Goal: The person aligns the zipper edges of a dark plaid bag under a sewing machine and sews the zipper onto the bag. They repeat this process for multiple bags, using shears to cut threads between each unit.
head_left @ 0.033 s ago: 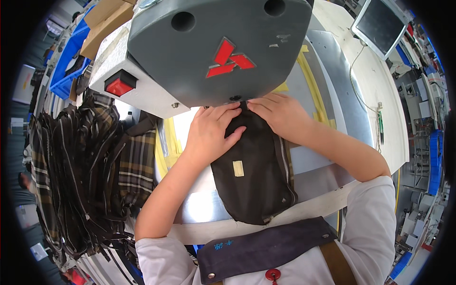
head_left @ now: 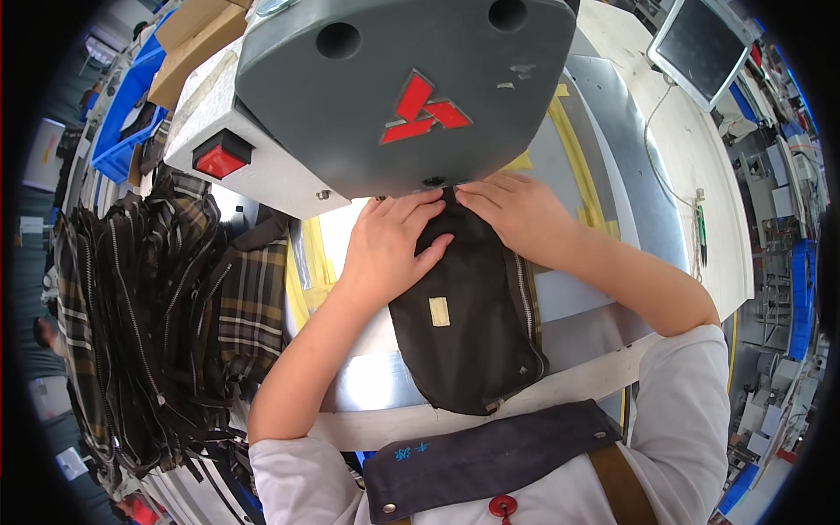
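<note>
A dark fabric piece [head_left: 464,337] with a zipper [head_left: 523,297] along its right side lies on the worktable under the grey machine head [head_left: 367,114]. It resembles a pouch or bag panel, and a small pale label [head_left: 438,311] sits at its middle. My left hand [head_left: 394,236] rests flat on its far left edge, fingers stretched and thumb apart. Opposite it, my right hand [head_left: 512,210] lies on the far right edge with fingers extended. Both sets of fingertips are close under the machine head, which hides what lies beyond them.
At the left hangs a thick pile of dark and plaid zippered pieces [head_left: 149,297]. A white box with a red switch [head_left: 221,156] joins the machine. Blue bins [head_left: 122,157] and cardboard [head_left: 197,52] stand far left, a screen [head_left: 702,44] far right. Yellow tape [head_left: 573,157] marks the table.
</note>
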